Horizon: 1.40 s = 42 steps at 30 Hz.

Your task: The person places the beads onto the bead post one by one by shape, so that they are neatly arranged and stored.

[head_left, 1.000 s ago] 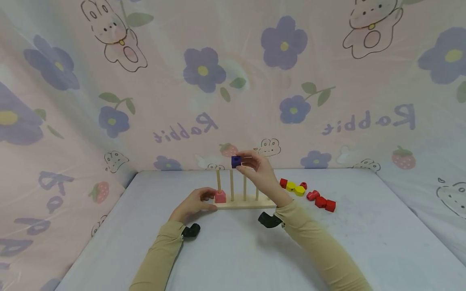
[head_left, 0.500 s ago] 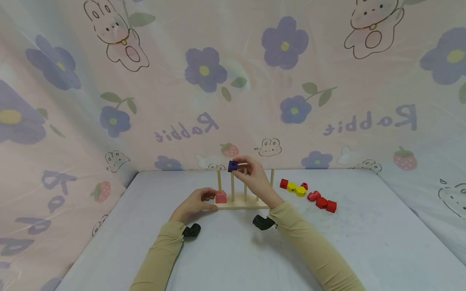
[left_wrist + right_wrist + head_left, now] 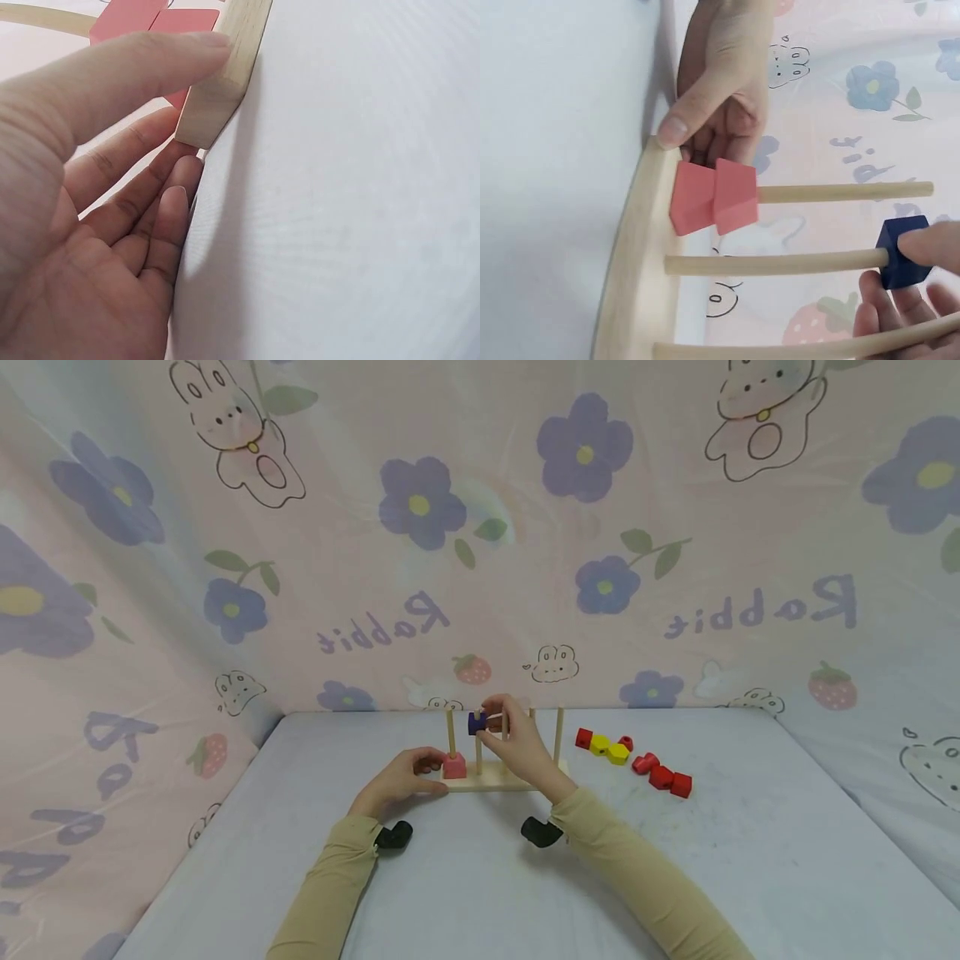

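My right hand [image 3: 517, 745] pinches a dark blue cube bead [image 3: 476, 724] between thumb and fingers. The cube is threaded near the top of the second peg from the left; the peg's tip pokes out above it. In the right wrist view the blue cube [image 3: 889, 238] encircles that peg's end. My left hand [image 3: 401, 779] grips the left end of the wooden peg stand [image 3: 495, 781], thumb on its front edge, fingers partly hidden behind. Two pink trapezoid beads [image 3: 735, 196] are stacked at the foot of the leftmost peg.
Right of the stand, loose beads lie on the white table [image 3: 465, 885]: a red cube [image 3: 583, 738], yellow beads [image 3: 618, 753] and several more red ones [image 3: 661, 777]. Bare pegs stand to the right of the second one. A printed cloth [image 3: 510, 568] hangs behind the table.
My right hand has moved left and down, bringing the blue cube from above the second peg onto its upper part. My left hand stays at the stand's end.
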### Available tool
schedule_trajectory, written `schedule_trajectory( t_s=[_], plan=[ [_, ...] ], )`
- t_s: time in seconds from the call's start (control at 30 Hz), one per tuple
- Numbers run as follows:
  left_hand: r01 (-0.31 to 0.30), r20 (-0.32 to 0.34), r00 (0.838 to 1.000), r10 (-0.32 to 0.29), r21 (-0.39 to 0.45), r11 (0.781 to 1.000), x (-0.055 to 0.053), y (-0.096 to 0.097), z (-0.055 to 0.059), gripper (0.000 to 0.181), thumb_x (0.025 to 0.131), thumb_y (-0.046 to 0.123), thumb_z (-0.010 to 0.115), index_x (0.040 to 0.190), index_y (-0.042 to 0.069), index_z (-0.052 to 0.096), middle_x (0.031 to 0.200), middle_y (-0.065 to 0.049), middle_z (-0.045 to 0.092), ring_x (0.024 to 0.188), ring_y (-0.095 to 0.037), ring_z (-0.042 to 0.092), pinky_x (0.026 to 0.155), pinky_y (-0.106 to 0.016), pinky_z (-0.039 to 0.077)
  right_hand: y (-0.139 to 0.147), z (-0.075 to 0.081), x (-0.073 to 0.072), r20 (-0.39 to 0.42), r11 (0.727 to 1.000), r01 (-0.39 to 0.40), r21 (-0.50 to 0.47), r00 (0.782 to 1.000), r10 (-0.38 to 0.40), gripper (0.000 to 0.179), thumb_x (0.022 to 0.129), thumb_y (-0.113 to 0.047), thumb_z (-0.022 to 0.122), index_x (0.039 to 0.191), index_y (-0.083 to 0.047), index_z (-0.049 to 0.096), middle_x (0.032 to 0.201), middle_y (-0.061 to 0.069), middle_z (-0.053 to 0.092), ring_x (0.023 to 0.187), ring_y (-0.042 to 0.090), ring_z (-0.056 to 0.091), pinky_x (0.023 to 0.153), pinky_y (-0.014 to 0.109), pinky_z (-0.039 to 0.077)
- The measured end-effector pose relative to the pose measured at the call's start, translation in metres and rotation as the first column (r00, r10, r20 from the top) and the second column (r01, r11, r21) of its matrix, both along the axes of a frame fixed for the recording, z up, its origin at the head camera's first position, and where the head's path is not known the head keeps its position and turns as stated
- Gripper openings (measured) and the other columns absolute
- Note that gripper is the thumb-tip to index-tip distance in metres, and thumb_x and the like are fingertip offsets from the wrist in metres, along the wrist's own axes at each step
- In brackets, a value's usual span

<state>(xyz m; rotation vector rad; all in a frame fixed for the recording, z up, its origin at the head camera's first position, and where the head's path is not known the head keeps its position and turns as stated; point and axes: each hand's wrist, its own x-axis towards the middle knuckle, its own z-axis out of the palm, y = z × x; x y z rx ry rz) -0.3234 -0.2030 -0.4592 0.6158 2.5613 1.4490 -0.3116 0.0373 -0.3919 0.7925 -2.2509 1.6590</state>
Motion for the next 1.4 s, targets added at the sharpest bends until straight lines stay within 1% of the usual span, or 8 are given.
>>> schedule_trajectory(
  t_s=[0.1, 0.37, 0.63, 0.83, 1.0, 1.03, 1.17, 1.4],
  plan=[
    [0.005, -0.001, 1.000, -0.005, -0.007, 1.000, 0.000, 0.000, 0.000, 0.050, 0.076, 0.010, 0.081, 0.120, 0.001, 0.060, 0.114, -0.009, 0.061, 0.104, -0.026, 0.054, 0.095, -0.044, 0.042, -0.001, -0.010, 0.000, 0.022, 1.000, 0.010, -0.023, 1.000, -0.010, 0.042, 0.083, 0.005, 0.070, 0.118, 0.003, 0.047, 0.109, 0.015, 0.059, 0.096, 0.029, 0.063, 0.086, 0.036, 0.051],
    [0.026, -0.018, 0.999, -0.026, 0.009, 1.000, 0.001, -0.002, 0.000, 0.050, 0.075, 0.008, 0.081, 0.120, -0.001, 0.060, 0.114, -0.009, 0.062, 0.103, -0.025, 0.055, 0.095, -0.043, 0.042, -0.001, -0.038, 0.001, 0.187, 0.999, 0.040, 0.020, 0.981, -0.043, 0.030, 0.079, 0.007, 0.072, 0.105, 0.003, 0.058, 0.100, 0.013, 0.062, 0.095, 0.029, 0.064, 0.082, 0.036, 0.053],
    [0.017, -0.014, 1.000, -0.017, 0.017, 1.000, -0.001, -0.002, -0.002, 0.051, 0.075, 0.008, 0.081, 0.120, -0.001, 0.059, 0.114, -0.010, 0.061, 0.104, -0.027, 0.055, 0.095, -0.046, 0.042, -0.002, -0.045, 0.002, 0.219, 0.998, 0.049, 0.042, 0.974, -0.057, 0.029, 0.075, 0.012, 0.071, 0.101, 0.005, 0.058, 0.097, 0.016, 0.063, 0.095, 0.033, 0.063, 0.082, 0.038, 0.052],
    [0.007, -0.009, 1.000, -0.007, 0.035, 0.999, -0.003, -0.002, -0.005, 0.052, 0.075, 0.004, 0.080, 0.121, -0.003, 0.059, 0.114, -0.012, 0.061, 0.104, -0.030, 0.055, 0.093, -0.048, 0.042, -0.001, -0.053, 0.001, 0.237, 0.994, 0.044, 0.100, 0.969, -0.067, 0.032, 0.073, 0.013, 0.069, 0.102, 0.005, 0.057, 0.096, 0.014, 0.062, 0.093, 0.031, 0.061, 0.084, 0.041, 0.051],
    [0.005, -0.002, 1.000, -0.005, 0.023, 1.000, -0.004, -0.003, -0.005, 0.052, 0.073, 0.008, 0.082, 0.119, 0.000, 0.061, 0.111, -0.007, 0.062, 0.101, -0.023, 0.055, 0.091, -0.039, 0.044, 0.001, -0.053, 0.001, 0.245, 0.989, 0.027, 0.148, 0.968, -0.063, 0.033, 0.076, 0.012, 0.068, 0.106, 0.004, 0.055, 0.099, 0.014, 0.062, 0.096, 0.030, 0.061, 0.085, 0.041, 0.051],
    [0.016, -0.005, 1.000, -0.016, 0.027, 1.000, -0.002, -0.002, -0.002, 0.051, 0.073, 0.007, 0.082, 0.119, -0.001, 0.061, 0.111, -0.009, 0.062, 0.101, -0.025, 0.055, 0.092, -0.041, 0.044, 0.001, -0.052, 0.001, 0.250, 0.987, 0.021, 0.160, 0.966, -0.061, 0.033, 0.077, 0.011, 0.067, 0.107, 0.004, 0.055, 0.100, 0.014, 0.062, 0.096, 0.029, 0.060, 0.086, 0.041, 0.050],
    [0.021, -0.016, 1.000, -0.020, 0.028, 0.999, 0.000, -0.002, -0.002, 0.050, 0.074, 0.005, 0.080, 0.119, -0.003, 0.060, 0.112, -0.011, 0.062, 0.102, -0.028, 0.055, 0.093, -0.045, 0.043, 0.007, -0.050, 0.004, 0.266, 0.980, -0.003, 0.201, 0.962, -0.052, 0.037, 0.082, 0.006, 0.068, 0.115, 0.003, 0.053, 0.105, 0.013, 0.062, 0.100, 0.027, 0.060, 0.088, 0.040, 0.050],
    [-0.008, -0.015, 1.000, 0.008, -0.001, 1.000, -0.002, -0.002, -0.005, 0.052, 0.074, 0.009, 0.082, 0.120, 0.000, 0.060, 0.113, -0.008, 0.062, 0.103, -0.025, 0.055, 0.094, -0.043, 0.042, 0.027, -0.036, 0.018, 0.281, 0.948, -0.075, 0.310, 0.960, -0.016, 0.068, 0.080, -0.005, 0.076, 0.137, 0.004, 0.040, 0.127, 0.020, 0.054, 0.117, 0.034, 0.053, 0.098, 0.048, 0.042]
  ],
)
